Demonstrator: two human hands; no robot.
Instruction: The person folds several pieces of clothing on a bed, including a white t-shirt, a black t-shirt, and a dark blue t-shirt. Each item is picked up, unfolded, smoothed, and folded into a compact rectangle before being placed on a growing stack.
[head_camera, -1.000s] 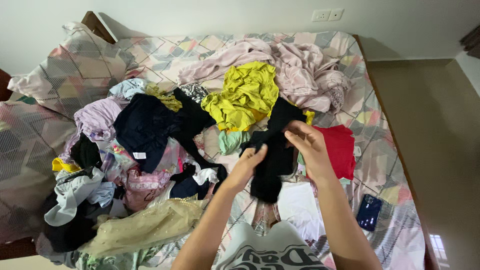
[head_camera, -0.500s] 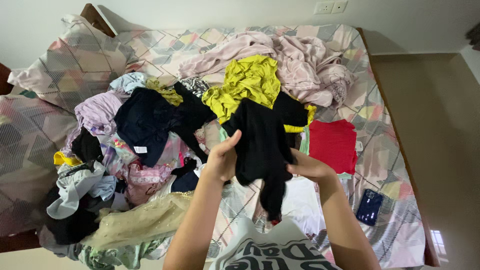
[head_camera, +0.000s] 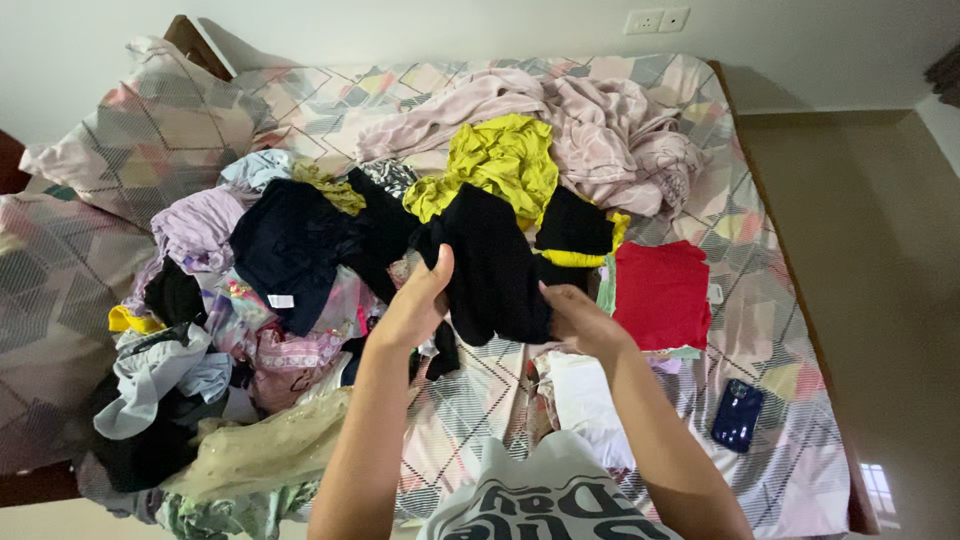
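Both my hands hold up a black garment (head_camera: 490, 265) above the bed. My left hand (head_camera: 415, 300) grips its left edge, thumb on top. My right hand (head_camera: 575, 320) pinches its lower right edge. Behind the garment lies a yellow-green top (head_camera: 495, 165) and a second black piece with a yellow band (head_camera: 575, 230). A folded red garment (head_camera: 662, 293) lies just right of my right hand. A white cloth (head_camera: 585, 400) lies below my right forearm.
A big heap of mixed clothes (head_camera: 260, 300) covers the left half of the bed (head_camera: 790, 400). A pale pink sheet (head_camera: 600, 120) is bunched at the far side. A dark blue phone (head_camera: 737, 415) lies near the right edge. Pillows (head_camera: 150, 120) sit at the far left.
The black garment went from bunched low in my hands to lifted and spread, then gathered shorter. My left hand rose to its upper left edge; my right hand dropped to its lower right.
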